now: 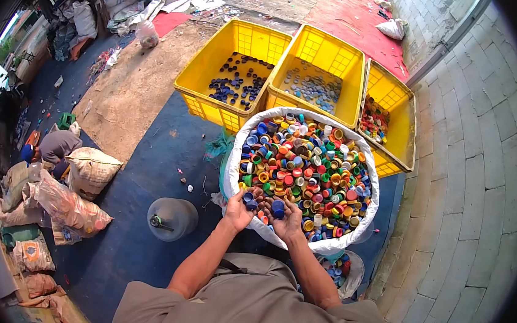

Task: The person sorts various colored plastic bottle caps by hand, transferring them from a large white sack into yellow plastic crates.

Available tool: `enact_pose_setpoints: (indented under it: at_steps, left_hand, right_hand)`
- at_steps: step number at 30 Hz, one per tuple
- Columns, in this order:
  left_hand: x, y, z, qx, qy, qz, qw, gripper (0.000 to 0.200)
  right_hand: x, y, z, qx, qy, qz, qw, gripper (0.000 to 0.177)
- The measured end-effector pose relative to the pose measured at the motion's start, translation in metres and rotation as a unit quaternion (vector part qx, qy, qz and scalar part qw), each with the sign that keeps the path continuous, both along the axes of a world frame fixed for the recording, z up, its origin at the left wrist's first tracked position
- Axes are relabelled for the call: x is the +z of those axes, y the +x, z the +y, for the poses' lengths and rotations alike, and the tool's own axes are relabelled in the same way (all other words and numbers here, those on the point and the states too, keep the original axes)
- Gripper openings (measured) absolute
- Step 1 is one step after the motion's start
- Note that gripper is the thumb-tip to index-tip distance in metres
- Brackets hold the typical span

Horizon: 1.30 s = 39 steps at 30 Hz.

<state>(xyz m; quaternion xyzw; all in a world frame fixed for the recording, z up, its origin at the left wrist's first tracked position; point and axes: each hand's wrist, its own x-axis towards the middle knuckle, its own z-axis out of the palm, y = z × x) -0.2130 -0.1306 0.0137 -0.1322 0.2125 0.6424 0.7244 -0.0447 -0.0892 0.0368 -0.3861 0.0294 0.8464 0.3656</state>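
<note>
A wide white-rimmed sack (372, 171) full of mixed-colour plastic bottle caps (307, 166) stands right in front of me. Over its near edge, my left hand (237, 214) is cupped palm up, with a few dark blue bottle caps (250, 202) in its curled fingers. Beside it, my right hand (290, 224) holds a dark blue bottle cap (278, 208) against its fingers. Both hands are close together, their fingertips just above the heaped caps.
Behind the sack stand three yellow crates: the left crate (214, 109) has dark blue caps, the middle crate (312, 108) pale blue and whitish ones, the right crate (403, 140) reddish ones. A clear water jug (173, 218) is at left. A person (60, 146) bends among stuffed sacks (91, 171).
</note>
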Motion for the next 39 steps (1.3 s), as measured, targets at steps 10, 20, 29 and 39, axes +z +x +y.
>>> enact_pose_setpoints:
  at_steps: [10, 20, 29, 39]
  left_hand:
    - [0.002, -0.084, 0.061, 0.022, -0.055, 0.028, 0.998, 0.041]
    - [0.1, -0.181, 0.159, 0.095, 0.012, 0.143, 0.985, 0.081]
    - [0.001, -0.1, 0.032, -0.013, -0.092, 0.384, 0.919, 0.035]
    - [-0.016, -0.011, 0.035, -0.139, -0.014, 0.719, 0.681, 0.039]
  right_hand:
    - [-0.002, -0.091, 0.045, -0.071, -0.006, 0.014, 0.997, 0.042]
    - [0.096, -0.181, 0.162, -0.086, 0.21, 0.129, 0.965, 0.052]
    - [-0.001, -0.083, -0.003, 0.087, 0.153, -0.142, 0.974, 0.065]
    - [-0.02, 0.02, -0.047, 0.12, 0.201, -0.297, 0.926, 0.044]
